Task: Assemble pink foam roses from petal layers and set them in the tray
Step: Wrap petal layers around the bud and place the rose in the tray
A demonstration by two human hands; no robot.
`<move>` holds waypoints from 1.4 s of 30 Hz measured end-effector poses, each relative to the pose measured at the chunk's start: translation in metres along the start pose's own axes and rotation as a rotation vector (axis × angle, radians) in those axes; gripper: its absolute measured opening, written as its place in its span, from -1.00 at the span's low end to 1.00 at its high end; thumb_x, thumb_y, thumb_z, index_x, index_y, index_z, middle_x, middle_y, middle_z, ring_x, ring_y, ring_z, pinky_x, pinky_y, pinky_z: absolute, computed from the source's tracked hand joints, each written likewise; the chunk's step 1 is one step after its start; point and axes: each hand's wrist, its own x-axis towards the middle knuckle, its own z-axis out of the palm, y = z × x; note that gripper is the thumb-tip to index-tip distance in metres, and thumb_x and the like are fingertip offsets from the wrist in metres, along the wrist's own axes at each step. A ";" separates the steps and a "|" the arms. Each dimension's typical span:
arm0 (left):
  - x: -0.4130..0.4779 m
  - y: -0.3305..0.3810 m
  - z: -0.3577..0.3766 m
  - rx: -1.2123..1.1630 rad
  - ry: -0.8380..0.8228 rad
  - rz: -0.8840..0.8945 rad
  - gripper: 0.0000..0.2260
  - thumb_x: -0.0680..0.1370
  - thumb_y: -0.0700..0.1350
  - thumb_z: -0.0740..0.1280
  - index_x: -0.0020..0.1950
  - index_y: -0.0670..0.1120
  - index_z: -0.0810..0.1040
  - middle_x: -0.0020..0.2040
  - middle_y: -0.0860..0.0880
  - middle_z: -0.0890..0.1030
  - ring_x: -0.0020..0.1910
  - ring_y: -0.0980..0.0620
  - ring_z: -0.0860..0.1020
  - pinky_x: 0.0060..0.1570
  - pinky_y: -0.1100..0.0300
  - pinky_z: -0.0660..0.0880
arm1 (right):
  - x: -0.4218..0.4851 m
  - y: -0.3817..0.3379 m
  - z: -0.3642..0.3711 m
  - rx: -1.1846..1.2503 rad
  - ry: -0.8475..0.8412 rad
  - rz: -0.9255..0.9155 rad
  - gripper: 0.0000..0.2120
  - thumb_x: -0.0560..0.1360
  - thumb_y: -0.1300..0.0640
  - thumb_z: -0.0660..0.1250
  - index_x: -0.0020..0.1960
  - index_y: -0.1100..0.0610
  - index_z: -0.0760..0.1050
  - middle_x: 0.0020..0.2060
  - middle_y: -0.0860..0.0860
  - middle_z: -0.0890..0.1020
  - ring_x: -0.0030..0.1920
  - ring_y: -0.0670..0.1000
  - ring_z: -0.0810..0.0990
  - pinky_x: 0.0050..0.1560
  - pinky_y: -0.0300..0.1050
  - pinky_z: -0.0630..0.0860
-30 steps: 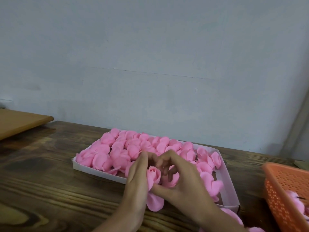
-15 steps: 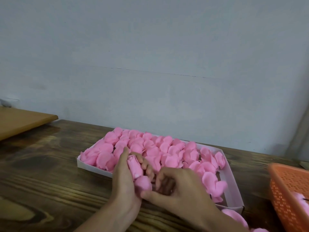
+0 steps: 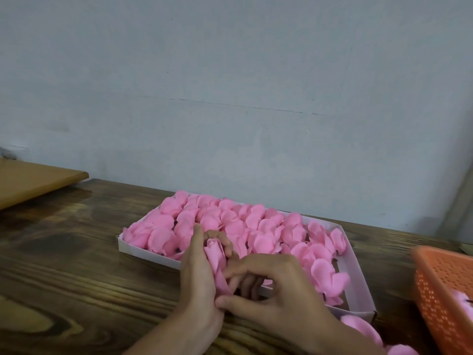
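While both hands meet over the near edge of a white tray, the left hand has its grip curled round a pink foam rose, bud pointing away, and the right hand pinches its lower petals. Finished roses fill the tray on a dark wooden surface — an orange basket stands to the right, with loose petals beside it.

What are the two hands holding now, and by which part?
A pink foam rose. The left hand grips its side, fingers curled round the upper bud. The right hand seems to pinch the petal at its lower end.
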 end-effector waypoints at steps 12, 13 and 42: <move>0.003 0.004 -0.001 -0.185 -0.142 -0.097 -0.45 0.61 0.29 0.17 -0.34 -0.12 0.50 -0.36 -0.10 0.49 -0.43 -0.03 0.47 -0.44 0.20 0.48 | -0.002 0.002 0.000 -0.306 0.021 -0.190 -0.74 0.55 -0.03 0.46 0.24 -0.11 0.60 -0.16 -0.18 0.65 -0.24 -0.25 0.59 -0.16 -0.38 0.52; 0.002 0.004 -0.001 -0.197 -0.153 -0.115 -0.45 0.60 0.30 0.18 -0.34 -0.12 0.50 -0.35 -0.09 0.49 -0.42 -0.03 0.48 -0.42 0.18 0.50 | -0.002 0.000 -0.001 -0.323 0.012 -0.190 -0.73 0.57 -0.06 0.44 0.26 -0.13 0.58 -0.11 -0.18 0.67 -0.17 -0.24 0.63 -0.12 -0.30 0.57; -0.003 -0.001 0.000 0.105 -0.046 -0.337 -0.37 0.45 0.45 0.30 -0.46 -0.09 0.63 -0.40 -0.16 0.60 -0.48 -0.08 0.61 -0.43 0.17 0.54 | -0.004 -0.003 -0.003 -0.580 0.045 -0.063 -0.76 0.45 -0.21 0.40 0.04 -0.23 0.41 -0.47 -0.32 0.35 -0.40 -0.29 0.42 -0.38 -0.40 0.23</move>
